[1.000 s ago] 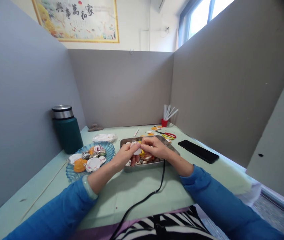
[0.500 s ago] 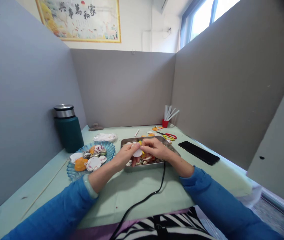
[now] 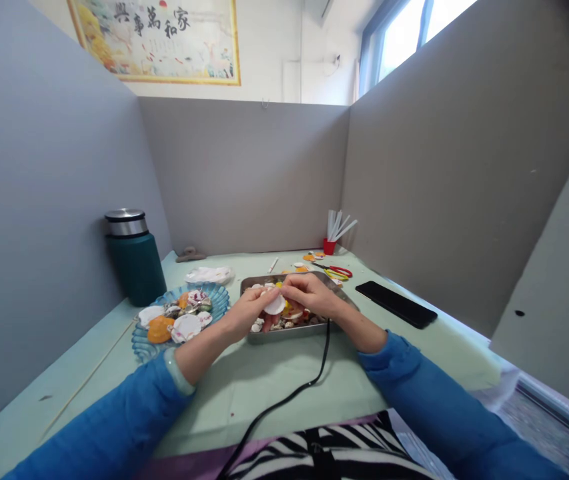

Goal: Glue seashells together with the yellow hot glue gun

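Both of my hands meet over a steel tray (image 3: pixel 251 335) that holds several small shells. My left hand (image 3: pixel 244 311) pinches a white scallop shell (image 3: pixel 275 305) from the left. My right hand (image 3: pixel 310 295) has its fingers closed at the shell's top edge, touching the same shell. A black cable (image 3: pixel 284 399) runs from under my right wrist down toward my lap. Left of the tray sits a blue glass plate (image 3: pixel 139 345) with white and orange shells (image 3: pixel 174 321) on it.
A dark green flask (image 3: pixel 135 259) stands at the left wall. A black phone (image 3: pixel 396 303) lies right of the tray. Scissors (image 3: pixel 337 271), a red cup with white sticks (image 3: pixel 332 237) and a white cloth (image 3: pixel 208 274) sit further back. Grey partitions enclose the table.
The white shell has tilted slightly lower between my fingers. Both hands stay over the tray in nearly the same place.
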`<state>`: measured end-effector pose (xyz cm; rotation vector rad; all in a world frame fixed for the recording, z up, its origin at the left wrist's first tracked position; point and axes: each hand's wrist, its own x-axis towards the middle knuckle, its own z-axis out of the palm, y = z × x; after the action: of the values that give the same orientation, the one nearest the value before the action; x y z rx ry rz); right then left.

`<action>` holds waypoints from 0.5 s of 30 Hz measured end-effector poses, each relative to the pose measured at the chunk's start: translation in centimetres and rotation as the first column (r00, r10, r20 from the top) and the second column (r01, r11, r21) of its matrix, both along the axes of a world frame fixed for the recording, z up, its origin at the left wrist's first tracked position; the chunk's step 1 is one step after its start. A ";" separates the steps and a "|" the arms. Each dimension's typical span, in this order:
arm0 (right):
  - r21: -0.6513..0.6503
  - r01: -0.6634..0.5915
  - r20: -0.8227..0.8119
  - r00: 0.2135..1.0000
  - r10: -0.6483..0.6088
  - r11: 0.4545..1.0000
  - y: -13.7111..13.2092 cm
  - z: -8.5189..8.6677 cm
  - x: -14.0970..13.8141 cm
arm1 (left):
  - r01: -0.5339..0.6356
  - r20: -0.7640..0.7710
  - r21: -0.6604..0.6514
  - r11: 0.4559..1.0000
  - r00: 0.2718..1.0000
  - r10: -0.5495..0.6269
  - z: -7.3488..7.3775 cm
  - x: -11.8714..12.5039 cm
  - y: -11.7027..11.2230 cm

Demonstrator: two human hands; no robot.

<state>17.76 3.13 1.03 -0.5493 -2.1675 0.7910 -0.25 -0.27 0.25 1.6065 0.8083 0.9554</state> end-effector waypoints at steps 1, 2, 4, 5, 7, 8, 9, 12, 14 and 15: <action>0.001 0.004 -0.003 1.000 -0.004 1.000 0.0 0.0 0.0 | 0.002 -0.002 -0.002 1.000 1.000 -0.002 0.0 0.0 0.0; 0.004 0.009 -0.006 1.000 -0.009 1.000 0.1 0.0 0.0 | 0.004 -0.004 -0.003 1.000 1.000 -0.004 0.1 0.0 -0.1; 0.016 0.025 -0.018 1.000 -0.025 1.000 0.2 0.0 0.0 | 0.006 -0.007 -0.001 1.000 1.000 -0.006 0.1 0.0 -0.1; 0.022 0.034 -0.023 0.999 -0.033 0.999 0.2 -0.1 0.0 | 0.006 -0.012 0.001 1.000 1.000 -0.006 0.1 0.0 -0.2; 0.032 0.047 -0.032 0.998 -0.046 0.998 0.2 -0.1 0.0 | 0.009 -0.024 0.016 1.000 1.000 -0.008 0.1 0.0 -0.2; 0.035 0.050 -0.034 0.998 -0.049 0.998 0.3 -0.1 -0.1 | 0.011 -0.034 0.024 1.000 0.999 -0.010 0.1 0.0 -0.2; 0.038 0.053 -0.035 0.998 -0.052 0.998 0.2 -0.1 -0.1 | 0.013 -0.045 0.034 0.999 0.999 -0.012 0.0 0.0 -0.1; 0.045 0.065 -0.034 0.997 -0.064 0.997 0.2 -0.1 -0.1 | 0.019 -0.073 0.054 0.998 0.997 -0.015 -0.1 0.0 0.0; 0.049 0.072 -0.034 0.997 -0.071 0.996 0.2 -0.1 -0.1 | 0.018 -0.080 0.062 0.998 0.997 -0.013 -0.2 0.0 0.1; 0.055 0.077 -0.038 0.996 -0.075 0.996 0.3 -0.1 -0.1 | 0.018 -0.081 0.067 0.998 0.997 -0.013 -0.2 0.0 0.1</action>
<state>17.71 3.40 0.93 -0.5807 -2.1161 0.6915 -0.27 -0.18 0.06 1.7171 0.8248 0.9204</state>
